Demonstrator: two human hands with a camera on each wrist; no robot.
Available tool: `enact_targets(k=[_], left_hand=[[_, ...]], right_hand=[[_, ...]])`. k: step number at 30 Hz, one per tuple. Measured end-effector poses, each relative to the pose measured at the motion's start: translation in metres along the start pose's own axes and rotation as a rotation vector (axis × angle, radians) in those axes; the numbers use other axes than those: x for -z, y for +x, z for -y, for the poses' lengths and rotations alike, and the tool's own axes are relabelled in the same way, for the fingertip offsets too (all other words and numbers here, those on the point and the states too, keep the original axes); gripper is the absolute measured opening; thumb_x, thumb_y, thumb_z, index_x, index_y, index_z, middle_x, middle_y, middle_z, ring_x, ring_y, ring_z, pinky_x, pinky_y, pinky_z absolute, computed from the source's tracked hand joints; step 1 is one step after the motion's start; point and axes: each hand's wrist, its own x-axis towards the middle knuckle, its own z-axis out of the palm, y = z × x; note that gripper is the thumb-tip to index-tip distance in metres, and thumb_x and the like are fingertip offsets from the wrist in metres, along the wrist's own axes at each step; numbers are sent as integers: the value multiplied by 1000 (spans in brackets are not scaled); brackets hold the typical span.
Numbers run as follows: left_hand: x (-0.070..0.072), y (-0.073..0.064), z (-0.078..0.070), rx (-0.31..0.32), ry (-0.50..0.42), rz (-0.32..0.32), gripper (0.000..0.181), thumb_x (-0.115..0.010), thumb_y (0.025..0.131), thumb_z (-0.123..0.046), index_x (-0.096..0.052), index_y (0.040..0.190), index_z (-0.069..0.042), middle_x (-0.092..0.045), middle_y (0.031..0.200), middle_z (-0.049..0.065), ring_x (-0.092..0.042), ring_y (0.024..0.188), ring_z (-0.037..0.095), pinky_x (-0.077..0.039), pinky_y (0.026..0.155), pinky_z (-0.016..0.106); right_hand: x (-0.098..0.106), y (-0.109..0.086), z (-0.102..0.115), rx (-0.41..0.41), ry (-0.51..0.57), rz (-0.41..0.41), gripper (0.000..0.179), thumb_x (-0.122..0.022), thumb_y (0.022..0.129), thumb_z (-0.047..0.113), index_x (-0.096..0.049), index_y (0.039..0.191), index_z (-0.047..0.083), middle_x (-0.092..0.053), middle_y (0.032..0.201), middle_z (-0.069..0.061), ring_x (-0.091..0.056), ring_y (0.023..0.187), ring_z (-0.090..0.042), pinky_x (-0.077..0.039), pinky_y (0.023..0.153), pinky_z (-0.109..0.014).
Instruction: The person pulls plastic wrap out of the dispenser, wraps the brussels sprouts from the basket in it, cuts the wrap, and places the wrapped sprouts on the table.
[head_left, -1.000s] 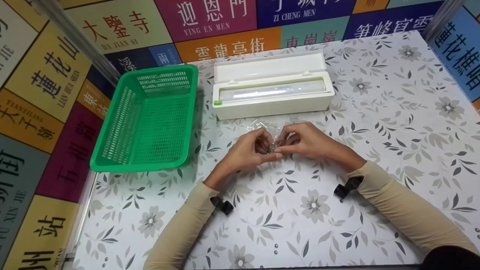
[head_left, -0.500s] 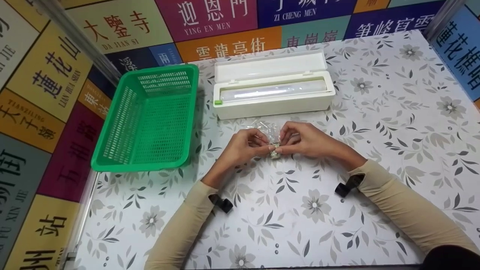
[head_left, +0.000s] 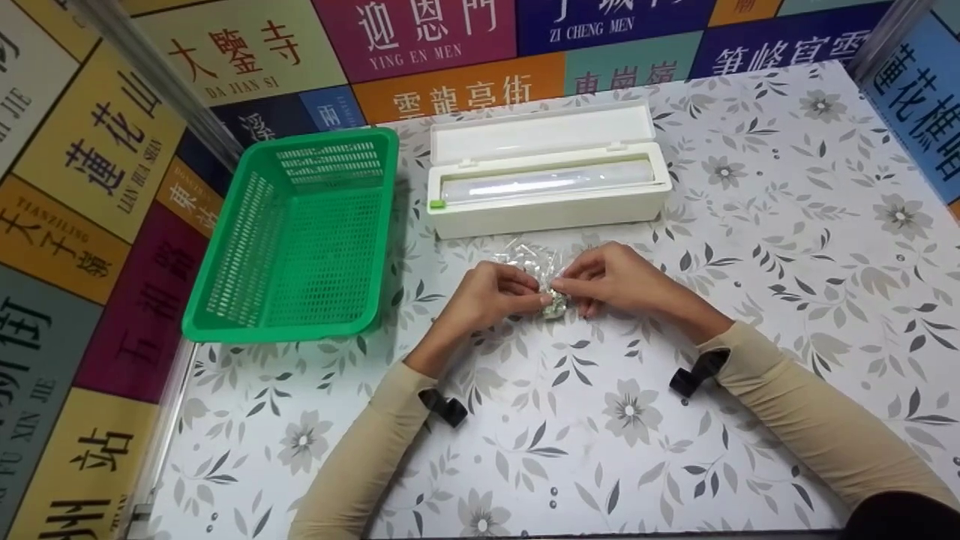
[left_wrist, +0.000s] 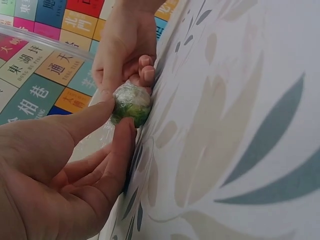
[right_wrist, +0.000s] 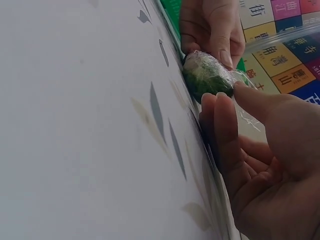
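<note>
A small green and white bundle [head_left: 555, 306] wrapped in clear cling film lies low at the tabletop between both hands. My left hand [head_left: 480, 300] pinches it from the left; in the left wrist view, thumb and fingertips press the wrapped bundle [left_wrist: 132, 104]. From the other side my right hand [head_left: 622, 281] holds it, thumb on the film and fingertips at the lower edge of the bundle [right_wrist: 207, 75] in the right wrist view. Loose, crinkled cling film [head_left: 529, 259] spreads behind it toward the box. What the green and white contents are, I cannot tell.
Behind the hands stands a white cling film dispenser box [head_left: 547, 217], its lid raised, with a film roll [head_left: 547, 182] inside and a green slider at the left end. A green plastic basket [head_left: 262, 331] sits to the left on the flower-patterned tabletop [head_left: 630, 465]. Sign-covered walls border the table.
The bundle, mostly hidden by fingers a second ago, now shows between the hands. My left hand has drawn its thumb back a little; my right fingers have shifted down around the bundle's right side.
</note>
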Motion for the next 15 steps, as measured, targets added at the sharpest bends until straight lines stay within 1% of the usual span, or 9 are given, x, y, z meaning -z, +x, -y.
enact_targets(k=[4,9,11,15], left_hand=[[1,0,1,-19,29,19,30,-89,92,-35,-84,111,-13,-85,100,4,-80,86,15,-65,77,26],[0,1,3,-39,-49,45,25,-80,101,-30,-82,113,-9,-84,101,9,-80,81,18,-67,76,31],[-1,1,3,-29,-90,47,21,-80,101,-25,-81,112,-7,-83,100,11,-80,80,18,-68,76,32],[-3,1,2,1,-129,34,22,-81,100,-23,-80,112,-5,-83,100,12,-80,77,18,-68,74,32]], right_hand=[[-2,2,-2,13,37,16,42,-82,97,42,-79,119,6,-82,96,-12,-79,72,-21,-68,69,-36],[-2,3,-2,55,66,31,35,-82,98,35,-78,114,4,-80,96,-13,-79,75,-21,-68,73,-34],[-3,3,-3,70,86,36,32,-82,98,32,-77,112,4,-80,97,-12,-78,78,-21,-68,75,-34],[-2,3,-4,81,126,30,27,-84,97,28,-78,110,6,-79,100,-11,-78,81,-23,-68,78,-35]])
